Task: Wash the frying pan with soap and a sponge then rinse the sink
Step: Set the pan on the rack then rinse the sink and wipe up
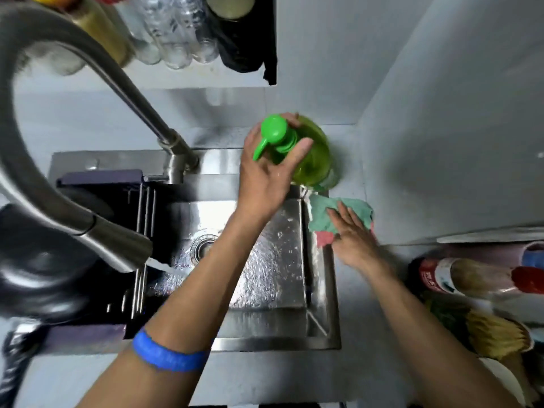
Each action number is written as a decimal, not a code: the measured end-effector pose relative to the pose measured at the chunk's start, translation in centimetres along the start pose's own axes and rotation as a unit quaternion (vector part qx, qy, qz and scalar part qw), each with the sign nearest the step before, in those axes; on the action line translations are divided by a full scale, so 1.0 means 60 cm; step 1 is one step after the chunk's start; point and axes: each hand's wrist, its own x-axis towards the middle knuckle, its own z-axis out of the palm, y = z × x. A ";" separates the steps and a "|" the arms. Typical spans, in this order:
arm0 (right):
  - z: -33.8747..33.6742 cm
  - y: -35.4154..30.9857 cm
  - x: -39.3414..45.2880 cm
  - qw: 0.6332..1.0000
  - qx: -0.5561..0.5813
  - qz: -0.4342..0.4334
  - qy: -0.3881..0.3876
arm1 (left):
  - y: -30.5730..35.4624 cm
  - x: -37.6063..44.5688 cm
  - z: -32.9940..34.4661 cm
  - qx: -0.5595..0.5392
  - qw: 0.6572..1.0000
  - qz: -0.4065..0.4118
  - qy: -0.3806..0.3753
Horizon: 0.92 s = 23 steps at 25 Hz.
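Left hand grips the green soap bottle neck; right hand lies spread flat on the cloth

No text, brand, number or sign can be read with any certainty. A red and white label is seen on a bottle lying at the right edge of the counter, but its printing is too blurred to be made out. Faint marks are seen on the blue wristband worn on the left forearm, and they cannot be read either. No label is seen on the green soap bottle.
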 end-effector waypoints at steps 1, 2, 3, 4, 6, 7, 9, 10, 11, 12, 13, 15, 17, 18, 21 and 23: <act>-0.008 -0.001 0.009 1.000 0.012 0.002 0.011 | -0.010 -0.034 -0.023 0.035 0.999 0.010 -0.001; -0.017 -0.005 0.023 1.000 0.013 0.000 0.013 | -0.023 -0.066 -0.044 0.065 0.998 0.013 0.013; -0.026 -0.012 0.036 1.000 0.011 0.000 0.006 | -0.038 -0.097 -0.061 0.086 0.996 -0.003 0.026; -0.040 -0.031 0.052 1.000 0.001 0.000 -0.010 | -0.059 -0.117 -0.077 0.110 0.993 -0.011 0.041; -0.073 -0.079 0.094 0.999 -0.018 -0.027 -0.042 | -0.108 -0.137 -0.097 0.181 0.981 -0.009 0.061; -0.086 -0.109 0.116 0.997 -0.024 -0.046 -0.058 | -0.127 -0.142 -0.108 0.205 0.977 -0.019 0.060; -0.084 -0.156 0.152 0.994 -0.013 -0.084 -0.074 | -0.156 -0.150 -0.132 0.213 0.976 -0.033 0.045; -0.077 -0.169 0.161 0.992 -0.014 -0.096 -0.075 | -0.160 -0.154 -0.138 0.216 0.975 -0.032 0.041; -0.070 -0.174 0.172 0.992 -0.033 -0.103 -0.071 | -0.164 -0.151 -0.144 0.222 0.974 -0.032 0.037; -0.063 -0.168 0.180 0.991 -0.062 -0.106 -0.044 | -0.165 -0.149 -0.147 0.226 0.973 -0.041 0.032; -0.059 -0.161 0.179 0.989 -0.094 -0.110 0.020 | -0.168 -0.148 -0.147 0.225 0.973 -0.050 0.028; -0.056 -0.157 0.171 0.981 -0.070 -0.087 0.161 | -0.172 -0.152 -0.147 0.210 0.976 -0.047 0.023; -0.054 -0.176 0.165 0.974 -0.013 0.005 0.228 | -0.183 -0.151 -0.150 0.203 0.977 -0.052 0.028; -0.048 -0.188 0.163 0.970 -0.034 0.046 0.238 | -0.187 -0.152 -0.154 0.199 0.977 -0.061 0.037; -0.031 -0.211 0.169 0.963 -0.096 0.067 0.244 | -0.200 -0.156 -0.168 0.187 0.977 -0.078 0.066; -0.038 -0.222 0.192 0.976 -0.051 0.013 0.214 | -0.204 -0.156 -0.170 0.191 0.976 -0.083 0.071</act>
